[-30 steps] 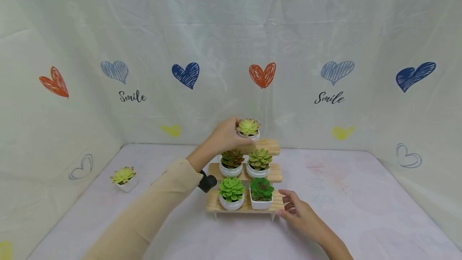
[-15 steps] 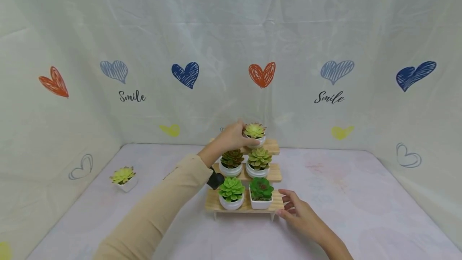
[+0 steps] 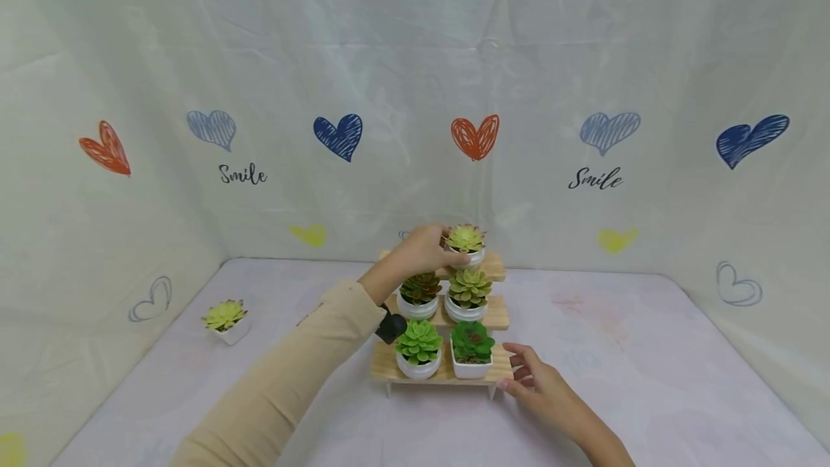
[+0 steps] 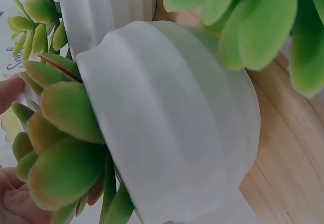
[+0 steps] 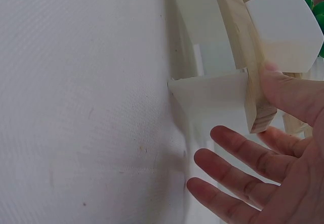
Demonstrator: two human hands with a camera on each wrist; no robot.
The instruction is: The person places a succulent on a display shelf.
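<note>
My left hand (image 3: 424, 249) holds a pale yellow-green succulent with reddish tips in a round white pot (image 3: 465, 243) by its side. That pot is at the right part of the stand's top step (image 3: 495, 267); whether its base touches the wood is hard to tell. At the lower right, the thumb and index finger of my right hand (image 3: 541, 388) pinch the end of the stand's bottom board (image 5: 260, 115), the other fingers extended below. Two round pots, a dark reddish succulent (image 3: 420, 288) and a green one (image 3: 470, 288), occupy the middle step.
On the bottom step are a bright green succulent (image 3: 418, 343) in a round pot and a dark green one (image 3: 472, 342) in a square pot. A yellow-green succulent in a white pot (image 3: 225, 319) sits tilted at the table's left. A heart-printed curtain (image 3: 415, 56) hangs behind.
My left hand has moved right and slightly down with the yellow-green potted succulent, along the top step. My right hand stays at the bottom board's end.
</note>
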